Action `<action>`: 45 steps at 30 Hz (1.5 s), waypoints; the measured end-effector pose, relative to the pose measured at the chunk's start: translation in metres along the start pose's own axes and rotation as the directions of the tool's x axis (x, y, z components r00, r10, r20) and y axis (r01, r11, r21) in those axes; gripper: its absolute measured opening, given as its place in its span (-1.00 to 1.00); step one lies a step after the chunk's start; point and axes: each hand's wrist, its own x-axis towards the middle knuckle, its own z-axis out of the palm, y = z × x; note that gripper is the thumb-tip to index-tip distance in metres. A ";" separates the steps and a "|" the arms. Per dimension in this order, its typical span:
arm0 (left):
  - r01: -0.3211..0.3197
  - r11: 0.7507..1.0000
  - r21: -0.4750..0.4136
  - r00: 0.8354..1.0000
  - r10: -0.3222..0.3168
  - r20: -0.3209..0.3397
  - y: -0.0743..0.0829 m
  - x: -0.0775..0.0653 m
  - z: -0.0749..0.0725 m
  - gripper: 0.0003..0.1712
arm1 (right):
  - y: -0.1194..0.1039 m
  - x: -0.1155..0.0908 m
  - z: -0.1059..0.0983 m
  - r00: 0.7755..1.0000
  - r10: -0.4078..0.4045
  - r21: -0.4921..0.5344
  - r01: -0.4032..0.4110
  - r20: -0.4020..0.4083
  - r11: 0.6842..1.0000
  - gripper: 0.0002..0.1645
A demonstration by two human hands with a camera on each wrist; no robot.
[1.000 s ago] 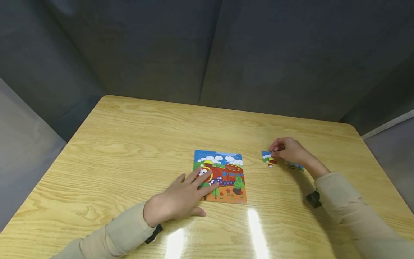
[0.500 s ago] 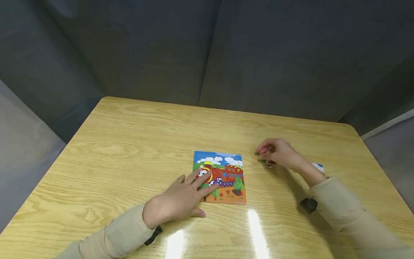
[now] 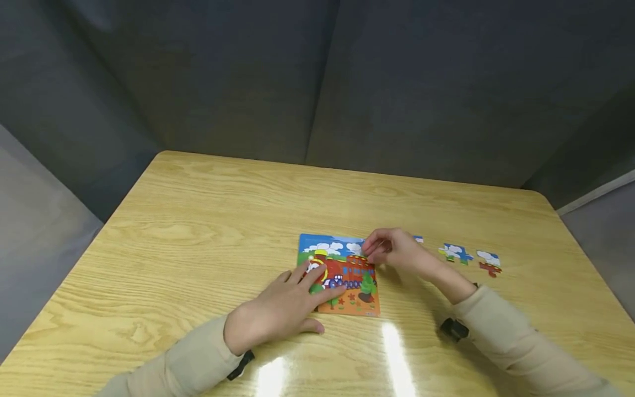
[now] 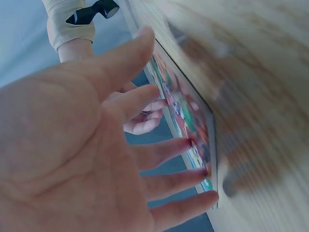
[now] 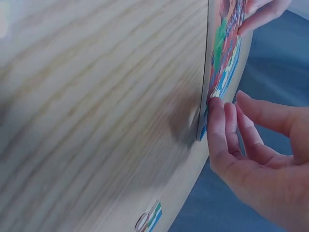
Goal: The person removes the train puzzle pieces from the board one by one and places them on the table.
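A square jigsaw puzzle (image 3: 354, 303) with a red train, clouds and trees lies on the table. My left hand (image 3: 278, 309) rests its spread fingers across the puzzle's lower left, over the engine. At the upper right edge, my right hand (image 3: 397, 253) touches the puzzle with bent fingers; in the right wrist view, its thumb stands apart from the fingers, with nothing visible between them. Loose jigsaw pieces lie right of it: a blue-and-white piece (image 3: 455, 252), a cloud piece with red below (image 3: 488, 258), and one piece (image 3: 418, 239) partly hidden behind the right hand.
The wood-grain table (image 3: 198, 220) extends on all sides of the puzzle. Dark grey curtains (image 3: 421, 94) hang behind its far edge. Dark straps with small devices sit at both wrists, below the light sleeves (image 3: 506, 336).
The right hand has moved left from the loose pieces to the puzzle's upper right edge, uncovering pieces behind it. The left hand stays on the puzzle.
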 end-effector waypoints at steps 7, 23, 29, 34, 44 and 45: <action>-0.024 0.996 0.084 1.000 0.025 -0.008 0.010 0.007 0.003 -0.19 | -0.004 0.001 0.004 1.000 0.001 -0.008 -0.001 0.001 1.000 -0.82; -0.018 0.987 0.162 1.000 0.021 -0.017 0.021 0.012 0.010 -0.21 | -0.006 0.008 0.008 0.997 0.030 0.061 -0.034 0.065 0.998 -0.81; -0.028 0.982 0.189 0.999 0.035 -0.031 0.020 0.012 0.011 -0.21 | -0.009 0.007 0.011 0.996 -0.031 -0.002 0.031 0.082 1.000 -0.84; -0.027 0.985 0.171 0.999 0.033 -0.033 0.019 0.012 0.012 -0.20 | -0.010 0.004 0.018 0.989 -0.140 -0.151 0.147 0.056 0.978 -0.87; -0.035 0.979 0.202 0.997 0.049 -0.067 0.018 0.012 0.015 -0.21 | -0.006 -0.002 0.021 0.975 -0.209 -0.101 0.217 0.079 0.971 -0.78; -0.035 0.979 0.202 0.996 0.050 -0.070 0.018 0.012 0.015 -0.20 | -0.005 -0.002 0.020 0.973 -0.214 -0.083 0.221 0.082 0.972 -0.78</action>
